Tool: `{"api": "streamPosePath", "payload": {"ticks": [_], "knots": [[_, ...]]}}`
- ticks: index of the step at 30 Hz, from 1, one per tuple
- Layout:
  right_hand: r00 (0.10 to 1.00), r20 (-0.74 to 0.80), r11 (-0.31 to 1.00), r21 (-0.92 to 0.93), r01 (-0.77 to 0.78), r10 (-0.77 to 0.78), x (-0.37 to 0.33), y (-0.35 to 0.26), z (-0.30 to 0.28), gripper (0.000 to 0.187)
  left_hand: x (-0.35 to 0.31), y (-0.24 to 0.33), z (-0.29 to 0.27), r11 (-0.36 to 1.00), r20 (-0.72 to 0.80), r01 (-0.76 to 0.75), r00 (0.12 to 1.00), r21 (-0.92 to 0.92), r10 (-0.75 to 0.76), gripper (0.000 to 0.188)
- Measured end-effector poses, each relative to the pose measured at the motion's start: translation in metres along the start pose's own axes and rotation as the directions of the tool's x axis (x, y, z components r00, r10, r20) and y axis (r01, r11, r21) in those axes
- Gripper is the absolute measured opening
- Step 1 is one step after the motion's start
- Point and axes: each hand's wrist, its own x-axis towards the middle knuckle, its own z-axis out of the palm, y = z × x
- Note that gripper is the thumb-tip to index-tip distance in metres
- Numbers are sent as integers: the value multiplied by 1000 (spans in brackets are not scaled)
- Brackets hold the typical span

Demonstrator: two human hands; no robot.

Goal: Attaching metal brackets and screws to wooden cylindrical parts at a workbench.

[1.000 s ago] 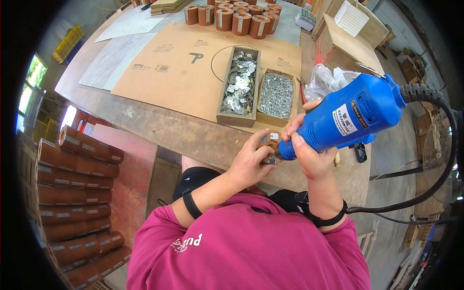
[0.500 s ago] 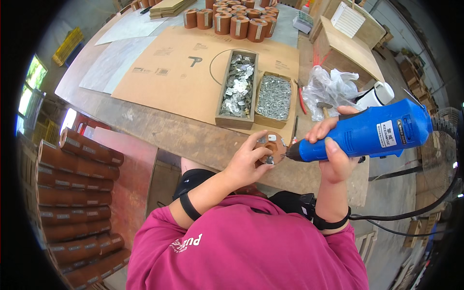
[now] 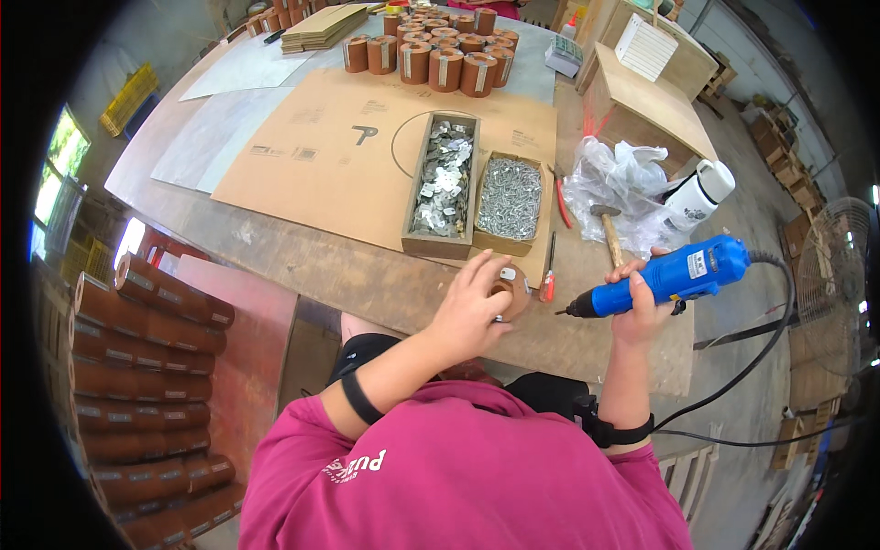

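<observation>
My left hand [image 3: 472,307] curls over a short reddish-brown cylinder [image 3: 519,291] at the table's front edge. A small metal tab shows on its top, and my fingers hide part of it. In my right hand [image 3: 639,310] is a blue corded electric screwdriver [image 3: 674,274]. Its bit points left, apart from the cylinder. Just beyond my left hand stand a long wooden box of flat metal tabs [image 3: 446,188] and a carton of screws [image 3: 510,199]. A red-handled screwdriver [image 3: 547,282] lies between my hands, near a hammer [image 3: 610,234].
Brown cylinders [image 3: 445,69] stand grouped at the table's far side, beyond a flat cardboard sheet [image 3: 312,147]. More lie stacked at the left [image 3: 151,344]. To the right are plastic bags [image 3: 614,179], a white bottle [image 3: 701,192] and a fan [image 3: 830,284]. The power cord [image 3: 779,339] loops down.
My right hand has drawn the electric screwdriver back to the right and lower, off the cylinder. My left hand stays at the cylinder, its fingers shifted over the top.
</observation>
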Motion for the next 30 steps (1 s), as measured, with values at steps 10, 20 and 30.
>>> {"api": "streamPosePath", "payload": {"ticks": [10,20,30], "knots": [[990,-133,984,-163,-75,53,-17,33,-29,46,-15,-3,-22,982,73,172,983,-78,-167,44],[974,-215,982,-160,-104,68,-16,33,-32,43,-1,-33,-25,927,213,146,974,-345,-74,41],[983,-184,985,-168,-50,18,-15,38,-38,44,-29,-6,-24,986,20,-113,994,126,112,48]]}}
